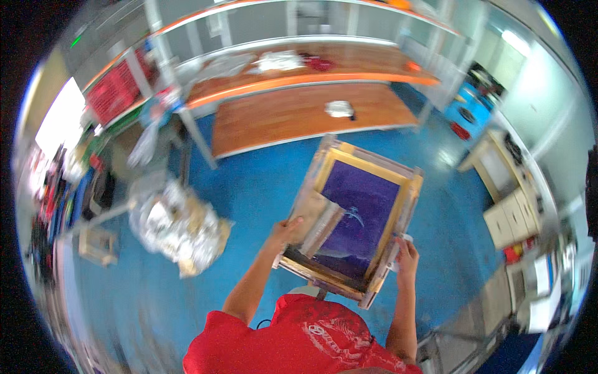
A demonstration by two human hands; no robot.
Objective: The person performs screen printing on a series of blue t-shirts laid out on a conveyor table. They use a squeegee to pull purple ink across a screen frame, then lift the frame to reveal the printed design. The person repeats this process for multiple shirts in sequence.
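Observation:
A wooden screen printing frame [409, 201] is held tilted in front of my red shirt, with purple mesh inside it and yellowish tape along the inner border. My left hand [286, 231] is closed at its left side, the thumb near a flat tan squeegee [322, 225] that lies across the lower left of the mesh. A small pale design shows on the mesh. At the lower right side, my right hand [406, 254] is closed round the frame's edge. Something small and white, perhaps a cloth [395, 254], sits between that hand and the wood; its kind is unclear.
Beyond the blue floor [249, 181] stands a two-level brown workbench [274, 121] with orange edging. A heap of crumpled silvery plastic [180, 224] and a small wooden stool [98, 245] are at left. A pale desk with drawers [512, 218] and a blue cart [470, 112] stand at right.

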